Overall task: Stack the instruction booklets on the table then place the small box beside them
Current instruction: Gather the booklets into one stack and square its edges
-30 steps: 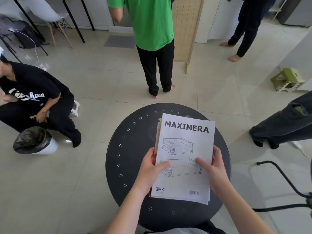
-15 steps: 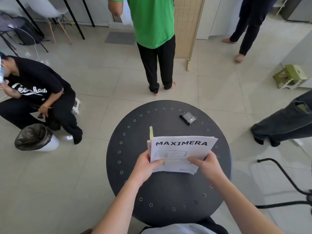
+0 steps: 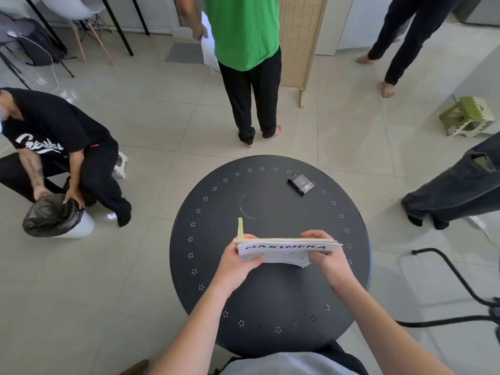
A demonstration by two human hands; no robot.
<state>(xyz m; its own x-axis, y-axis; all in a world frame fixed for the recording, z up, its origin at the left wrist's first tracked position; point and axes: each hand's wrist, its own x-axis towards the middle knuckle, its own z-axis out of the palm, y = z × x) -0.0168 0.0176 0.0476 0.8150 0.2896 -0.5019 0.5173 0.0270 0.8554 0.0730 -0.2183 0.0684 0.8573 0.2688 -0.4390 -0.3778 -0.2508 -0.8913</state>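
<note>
I hold a bundle of white instruction booklets [image 3: 285,250], the top one printed MAXIMERA, above the round black table [image 3: 270,293]. The bundle stands nearly on edge, tilted away from me, so its cover looks squashed. A yellow slip sticks up at its left corner. My left hand [image 3: 238,262] grips the left end and my right hand [image 3: 326,253] grips the right end. The small black box [image 3: 301,182] lies flat on the table's far right part, apart from both hands.
A person in a green shirt [image 3: 243,31] stands just beyond the table. Another person [image 3: 54,147] crouches at the left over a bin with a black bag [image 3: 51,216]. Legs [image 3: 454,190] reach in at the right, and a black chair frame [image 3: 457,280] is at the near right.
I have tipped the booklets from facing me to nearly on edge and lowered them toward the table. The small box, hidden behind them before, is now in sight.
</note>
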